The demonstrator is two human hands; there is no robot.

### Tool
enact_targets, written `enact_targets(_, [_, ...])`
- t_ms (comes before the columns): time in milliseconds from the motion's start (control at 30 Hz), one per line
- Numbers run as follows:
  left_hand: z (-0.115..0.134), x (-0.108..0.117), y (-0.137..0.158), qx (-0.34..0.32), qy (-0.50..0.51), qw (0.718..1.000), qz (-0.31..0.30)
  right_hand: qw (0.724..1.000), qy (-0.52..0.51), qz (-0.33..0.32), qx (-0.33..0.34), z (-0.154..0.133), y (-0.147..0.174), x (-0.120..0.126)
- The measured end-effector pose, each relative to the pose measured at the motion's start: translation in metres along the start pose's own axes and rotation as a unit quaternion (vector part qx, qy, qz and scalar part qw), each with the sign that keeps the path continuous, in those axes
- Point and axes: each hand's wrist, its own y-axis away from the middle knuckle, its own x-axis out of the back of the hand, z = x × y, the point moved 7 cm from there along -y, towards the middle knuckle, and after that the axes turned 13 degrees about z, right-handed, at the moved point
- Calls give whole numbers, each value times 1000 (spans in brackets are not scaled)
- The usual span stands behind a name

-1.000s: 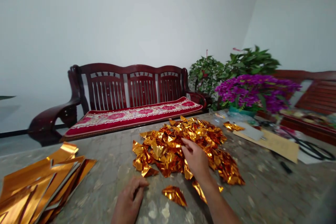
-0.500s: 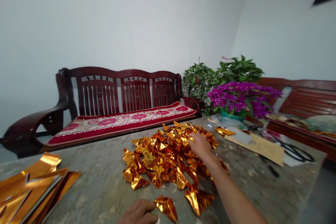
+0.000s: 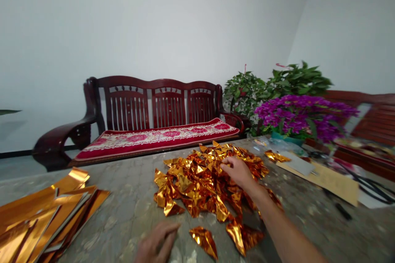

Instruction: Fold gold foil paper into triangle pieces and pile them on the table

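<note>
A pile of folded gold foil pieces (image 3: pixel 197 185) covers the middle of the stone-patterned table (image 3: pixel 120 213). My right hand (image 3: pixel 239 171) reaches over the pile's far right part. Its thumb and forefinger are pinched on a folded gold foil piece, mostly lost among the others. Nearer me, my left hand (image 3: pixel 158 241) hovers low at the bottom edge, somewhat blurred, its thumb and forefinger extended with nothing visible in them. Just right of it lies a single folded foil piece (image 3: pixel 204 241), apart from the fingers. Another larger folded piece (image 3: pixel 242 236) rests beside that one.
A stack of flat gold foil sheets (image 3: pixel 46 218) lies at the left. Along the right are a brown envelope (image 3: pixel 333 183), a black cord (image 3: pixel 375 189) and purple flowers (image 3: pixel 302 115) in a teal pot. A wooden bench (image 3: pixel 126 107) with a red cushion stands behind the table.
The view has turned left, shifting everything rightward. My left hand has drawn away from the single foil piece at its fingertips. My right hand stays over the same part of the pile.
</note>
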Motion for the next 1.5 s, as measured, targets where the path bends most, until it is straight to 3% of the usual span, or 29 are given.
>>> enact_targets(67, [-14, 8, -1, 158, 23, 985, 66, 998, -60, -12, 35, -34, 22, -3])
enact_targets(133, [-16, 9, -3, 239, 52, 966, 86, 982, -170, 3, 79, -73, 47, -5])
enact_targets(233, [-8, 16, -11, 264, 72, 953, 130, 969, -215, -10, 118, -119, 83, -17])
enact_targets(333, [-4, 23, -15, 283, 98, 940, 162, 965, -227, -38, 128, -147, 104, -32])
enact_targets(633, [-14, 21, -15, 321, 194, 911, 172, 967, -214, -48, 128, -165, 118, -52])
enact_targets(900, [-18, 19, -13, 321, 171, 917, 166, 972, -204, -26, 117, -167, 127, -56])
enact_targets(1233, [-8, 22, -15, 274, 87, 949, 127, 970, -224, -40, 82, -161, 130, -64])
enact_targets(1400, [2, 28, -17, 203, -29, 973, 106, 976, -195, -59, 73, -158, 127, -64])
enact_targets(1500, [11, 34, -21, 134, -83, 982, 106, 976, -163, -53, 138, -166, 121, -55])
